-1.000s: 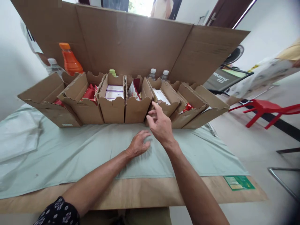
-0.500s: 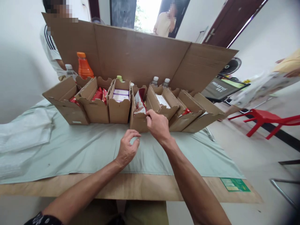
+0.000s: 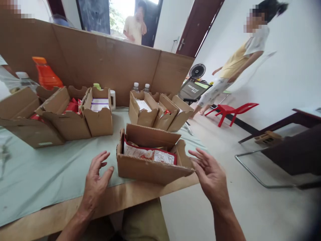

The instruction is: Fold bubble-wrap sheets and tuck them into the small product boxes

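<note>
A cardboard box (image 3: 152,170) sits sideways at the table's front edge, with white and red snack packets (image 3: 150,154) lying inside. My left hand (image 3: 96,175) is beside its left end, fingers apart and holding nothing. At the right end, my right hand (image 3: 209,174) is spread open; its fingertips are close to the box corner, and I cannot tell whether they touch. Behind stand more cardboard boxes: one holds white and purple packs (image 3: 99,104), another red packets (image 3: 72,105). To the right are several narrower boxes (image 3: 143,112).
An upright cardboard panel (image 3: 105,60) backs the row. Before it stand an orange bottle (image 3: 47,73) and white-capped bottles (image 3: 135,87). A pale green cloth (image 3: 72,160) covers the wooden table (image 3: 62,207). A person (image 3: 238,60) is at right, near a red chair (image 3: 228,112).
The middle box has come out of the row to the front edge and turned sideways. My right hand has let go of it. The view has swung right; a person at right shows more fully.
</note>
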A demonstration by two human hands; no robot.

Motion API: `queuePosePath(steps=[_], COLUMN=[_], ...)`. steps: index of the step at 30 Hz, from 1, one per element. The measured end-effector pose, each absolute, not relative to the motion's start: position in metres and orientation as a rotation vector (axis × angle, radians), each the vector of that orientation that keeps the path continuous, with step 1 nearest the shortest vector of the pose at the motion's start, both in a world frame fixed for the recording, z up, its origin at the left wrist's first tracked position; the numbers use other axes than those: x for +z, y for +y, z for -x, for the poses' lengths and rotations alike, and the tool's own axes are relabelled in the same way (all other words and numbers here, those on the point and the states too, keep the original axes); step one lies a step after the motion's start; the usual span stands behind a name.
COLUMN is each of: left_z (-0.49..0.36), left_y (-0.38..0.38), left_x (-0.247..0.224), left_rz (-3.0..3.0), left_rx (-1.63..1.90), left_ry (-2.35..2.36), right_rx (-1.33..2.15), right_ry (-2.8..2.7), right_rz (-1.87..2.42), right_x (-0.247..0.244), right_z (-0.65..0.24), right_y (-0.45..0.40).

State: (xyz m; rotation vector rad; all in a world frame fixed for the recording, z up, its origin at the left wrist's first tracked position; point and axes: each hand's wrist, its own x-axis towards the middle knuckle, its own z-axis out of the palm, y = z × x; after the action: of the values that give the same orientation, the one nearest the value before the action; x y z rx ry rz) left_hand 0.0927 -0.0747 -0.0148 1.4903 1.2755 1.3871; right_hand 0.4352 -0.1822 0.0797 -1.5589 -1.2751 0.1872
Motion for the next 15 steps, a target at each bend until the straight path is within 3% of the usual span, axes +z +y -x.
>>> queuePosePath(steps=[6,15], left_z=[-0.114,-0.101], left_y=[-0.080,-0.102], left_x=[-0.011,-0.011], left_rz=[-1.522,-1.370], left_rx=[1.236,1.330], left_ry=[1.065,1.276], right_rx=[0.574,0.632], right_ry=[-1.281,-1.326], right_rz=[1.612,1.562], right_x=[0.028,0.012], right_z=[-0.428,-0.374], right_y=[-0.196,-0.139])
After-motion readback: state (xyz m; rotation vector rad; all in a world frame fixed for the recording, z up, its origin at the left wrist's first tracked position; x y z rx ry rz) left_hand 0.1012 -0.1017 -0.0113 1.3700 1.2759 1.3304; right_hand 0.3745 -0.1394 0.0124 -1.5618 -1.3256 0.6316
